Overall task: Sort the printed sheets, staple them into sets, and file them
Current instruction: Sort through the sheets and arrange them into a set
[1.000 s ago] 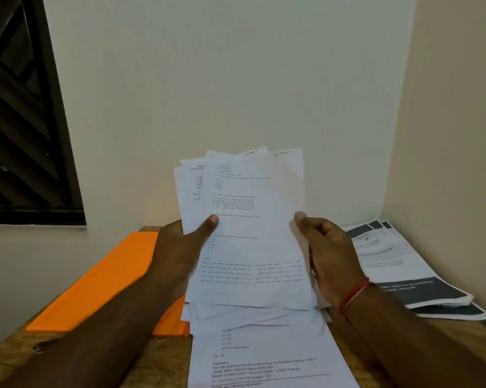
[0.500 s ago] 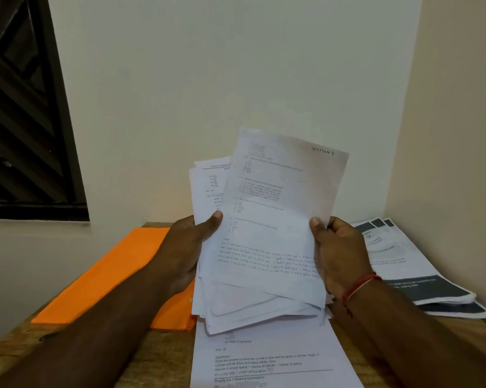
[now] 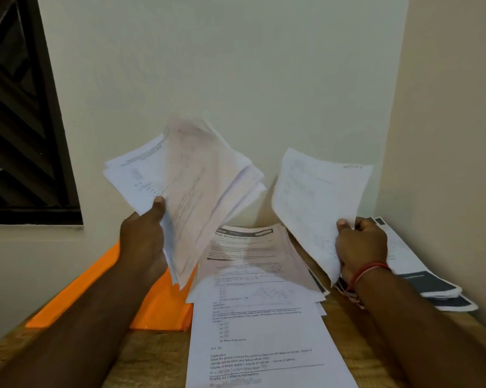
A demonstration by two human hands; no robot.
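Nearest the camera, a printed sheet (image 3: pixel 264 340) lies flat on the wooden table (image 3: pixel 152 359), below and between both hands, its long axis running away from the viewer toward a loose pile of sheets (image 3: pixel 250 256) farther back. The left hand (image 3: pixel 143 242) is clenched on a thick stack of sheets (image 3: pixel 188 197), thumb pressed on the front near the lower left corner, the stack fanning up and rightward from the fingers, blurred. The right hand (image 3: pixel 361 245) pinches a single sheet (image 3: pixel 317 205) at its lower right edge; the sheet rises up and left from the fingers, its long axis near upright. Half a second ago both hands held one bundle together at centre; now the single sheet is pulled well apart to the right. An orange folder (image 3: pixel 163 306) lies under the left wrist, and dark-banded booklets (image 3: pixel 421 275) sit beyond the right hand.
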